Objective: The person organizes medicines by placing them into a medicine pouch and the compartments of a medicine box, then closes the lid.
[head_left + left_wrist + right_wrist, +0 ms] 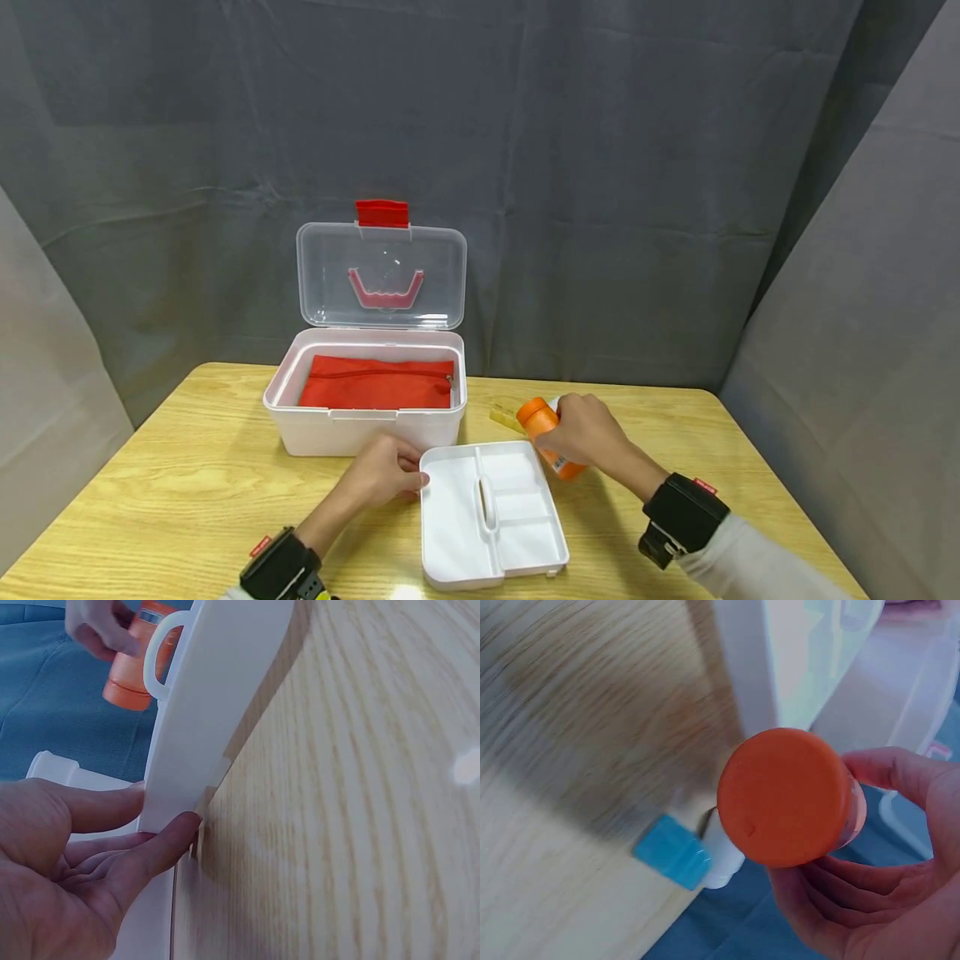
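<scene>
A white divided tray (450,517) with a central handle lies on the table. My left hand (386,473) pinches its left edge near the far corner; in the left wrist view the thumb is against the tray wall (217,682) and a finger is low by the table. My right hand (588,429) grips an orange bottle (542,423), tilted, just past the tray's far right corner. The right wrist view shows the bottle's round orange end (784,799), with fingers and thumb around its side. Behind the tray stands an open white box (367,429) holding a red zippered pouch (375,383).
The box's clear lid (382,250), with a red latch, stands raised. A yellow translucent item (506,416) lies beyond the bottle. Near it are a white item (721,855) and a blue piece (673,851). Grey cloth (600,208) rises behind the table (150,483).
</scene>
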{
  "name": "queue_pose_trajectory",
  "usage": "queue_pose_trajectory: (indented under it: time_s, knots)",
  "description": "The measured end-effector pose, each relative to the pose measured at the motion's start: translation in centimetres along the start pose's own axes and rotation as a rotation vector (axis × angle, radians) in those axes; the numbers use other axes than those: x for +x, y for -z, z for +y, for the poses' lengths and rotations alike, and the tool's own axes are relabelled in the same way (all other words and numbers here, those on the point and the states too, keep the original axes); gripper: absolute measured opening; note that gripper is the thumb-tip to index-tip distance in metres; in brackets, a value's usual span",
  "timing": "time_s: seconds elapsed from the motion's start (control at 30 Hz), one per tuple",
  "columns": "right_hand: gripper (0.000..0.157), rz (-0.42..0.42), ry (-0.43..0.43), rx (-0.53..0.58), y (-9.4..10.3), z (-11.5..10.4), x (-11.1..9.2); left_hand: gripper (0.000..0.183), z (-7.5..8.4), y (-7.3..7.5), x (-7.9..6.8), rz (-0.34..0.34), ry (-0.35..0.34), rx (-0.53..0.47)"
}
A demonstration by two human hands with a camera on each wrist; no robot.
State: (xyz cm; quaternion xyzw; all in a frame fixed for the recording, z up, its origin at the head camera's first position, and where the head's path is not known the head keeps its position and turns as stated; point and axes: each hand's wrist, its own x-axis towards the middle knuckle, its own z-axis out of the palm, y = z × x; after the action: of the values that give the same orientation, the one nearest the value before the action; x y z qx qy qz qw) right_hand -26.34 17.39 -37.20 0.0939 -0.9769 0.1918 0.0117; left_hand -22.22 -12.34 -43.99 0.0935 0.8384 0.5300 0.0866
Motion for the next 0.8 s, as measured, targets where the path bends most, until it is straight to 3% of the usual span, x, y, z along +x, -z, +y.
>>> queue_pose_trajectory:
  time_s: [0.3,0.7,0.8]
  knots:
    - [0.033,-0.019,0.023,0.125,0.6,-4.2,-1.3,0.025,-0.2,0.1,0.0,0.000,0.003,-0.007]
    - [0.036,-0.101,0.196,0.196,-0.3,-9.0,-3.9,0.023,-0.2,0.1,0.1,-0.006,0.002,-0.031]
    - [0.044,-0.143,0.207,0.200,-1.1,-9.7,-4.3,0.023,-0.2,0.2,-0.1,-0.013,-0.003,-0.030]
